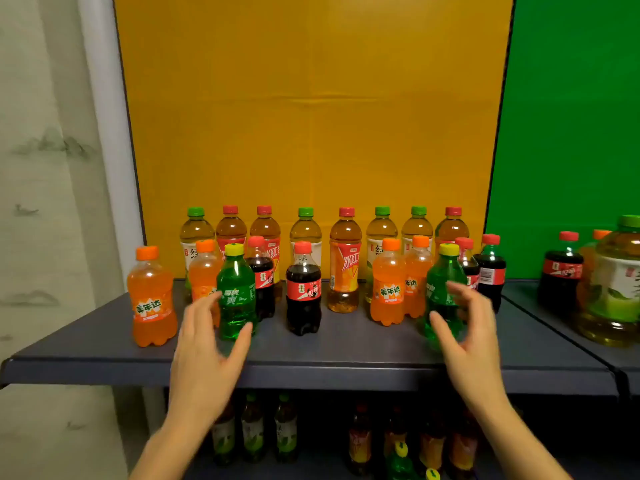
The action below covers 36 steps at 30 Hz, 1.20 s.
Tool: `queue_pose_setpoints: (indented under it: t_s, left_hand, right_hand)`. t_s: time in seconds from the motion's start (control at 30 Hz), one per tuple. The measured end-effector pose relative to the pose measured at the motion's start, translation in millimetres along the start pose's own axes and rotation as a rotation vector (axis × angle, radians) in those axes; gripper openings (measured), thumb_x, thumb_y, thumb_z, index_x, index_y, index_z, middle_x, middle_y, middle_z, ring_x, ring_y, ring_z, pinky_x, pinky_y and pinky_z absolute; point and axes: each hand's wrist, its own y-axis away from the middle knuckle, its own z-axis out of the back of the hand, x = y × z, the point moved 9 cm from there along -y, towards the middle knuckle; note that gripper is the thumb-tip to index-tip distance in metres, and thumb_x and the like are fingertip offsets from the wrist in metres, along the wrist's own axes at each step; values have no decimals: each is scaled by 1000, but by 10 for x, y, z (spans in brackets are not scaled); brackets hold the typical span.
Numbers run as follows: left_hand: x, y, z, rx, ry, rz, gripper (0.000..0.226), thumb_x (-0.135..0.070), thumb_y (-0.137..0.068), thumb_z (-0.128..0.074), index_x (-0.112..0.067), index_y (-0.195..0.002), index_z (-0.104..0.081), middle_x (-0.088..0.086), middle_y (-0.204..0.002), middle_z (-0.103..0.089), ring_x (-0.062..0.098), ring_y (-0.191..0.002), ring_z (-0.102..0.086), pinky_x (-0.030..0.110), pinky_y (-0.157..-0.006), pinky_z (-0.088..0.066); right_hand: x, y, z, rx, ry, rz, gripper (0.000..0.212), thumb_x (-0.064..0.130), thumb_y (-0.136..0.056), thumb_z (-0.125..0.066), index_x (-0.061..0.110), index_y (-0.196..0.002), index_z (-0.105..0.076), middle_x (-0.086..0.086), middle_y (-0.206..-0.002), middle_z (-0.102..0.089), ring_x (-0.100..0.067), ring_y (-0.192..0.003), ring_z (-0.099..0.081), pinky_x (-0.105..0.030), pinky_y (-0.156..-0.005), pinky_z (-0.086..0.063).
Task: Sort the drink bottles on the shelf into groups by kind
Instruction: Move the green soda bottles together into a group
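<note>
Mixed drink bottles stand on a dark grey shelf. A back row holds tall tea bottles with green and red caps, such as a red-capped iced tea. In front stand small orange sodas, colas and two green sodas with yellow caps. My left hand is open, fingers curved around the left green soda, not clearly touching it. My right hand is open, cupped around the right green soda.
A yellow back panel stands behind the bottles and a green one to the right. The adjoining shelf on the right holds a cola and a large green tea bottle. More bottles stand on the lower shelf.
</note>
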Motion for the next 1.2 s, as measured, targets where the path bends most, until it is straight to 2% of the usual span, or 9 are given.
queue_pose_setpoints:
  t_s: [0.07,0.13,0.23,0.4,0.5,0.63,0.87,1.1,1.2]
  left_hand:
    - [84,-163,-108,-41,-16,44,71,-28,-78,-69,-11,-136,-32,8,-133,-41,21,-122,-42,38,-95,-40]
    - [215,-303,-236,-27,-48,133,84,-35,-75,-71,-8,-140,-25,13,-138,-36,28,-128,-38,43,-101,-38]
    - [434,-382,-426,2,-70,194,94,-40,-72,-73,-6,-142,-20,16,-140,-32,32,-130,-36,47,-102,-38]
    - [628,-470,-575,-23,-28,243,92,-35,-68,-78,-3,-136,-26,17,-135,-37,33,-126,-40,48,-100,-41]
    - [752,-512,-661,-19,4,295,87,-31,-67,-80,-1,-131,-30,20,-130,-44,35,-121,-44,47,-97,-42]
    - [843,-559,-701,4,20,321,65,-26,-69,-79,-1,-116,-40,21,-115,-51,38,-111,-49,45,-87,-42]
    - [531,-559,-486,77,107,159,68,-21,-68,-79,-7,-121,-39,16,-119,-53,34,-113,-50,45,-90,-43]
    - [-210,-612,-602,247,437,32,59,-24,-67,-78,-27,-109,-37,0,-110,-57,18,-101,-56,39,-86,-47]
    - [-531,-529,-809,316,586,18,57,-19,-67,-78,-28,-110,-42,-14,-100,-59,5,-93,-59,27,-79,-46]
  right_hand:
    - [-102,-189,73,-105,68,-12,59,29,-81,-65,14,-132,-40,-7,-130,-42,-20,-123,-38,-36,-104,-33]
    - [-245,-352,62,-124,104,-90,74,24,-77,-74,9,-137,-33,-13,-136,-36,-27,-128,-33,-44,-109,-30]
    - [-533,-441,-51,-85,112,-207,85,24,-72,-77,6,-139,-28,-18,-140,-32,-31,-131,-30,-43,-110,-26]
    - [-938,-506,-173,-16,49,-343,90,17,-68,-81,6,-139,-26,-17,-140,-37,-31,-130,-38,-45,-107,-34]
    - [-1096,-481,-283,54,25,-457,82,19,-71,-79,6,-135,-29,-19,-133,-48,-35,-122,-46,-47,-100,-40]
    - [-1004,-481,-296,43,36,-457,73,18,-70,-79,5,-128,-38,-16,-124,-55,-33,-114,-52,-42,-93,-44]
    - [-640,-306,-94,-19,4,-423,57,19,-69,-80,15,-115,-46,0,-99,-57,-18,-92,-54,-31,-79,-43]
    - [-247,-126,341,-116,-11,-389,49,21,-68,-80,26,-104,-46,17,-90,-57,3,-84,-53,-29,-75,-44]
    - [-193,29,653,-201,1,-403,51,21,-67,-81,28,-105,-48,14,-95,-61,-2,-89,-58,-34,-77,-50]
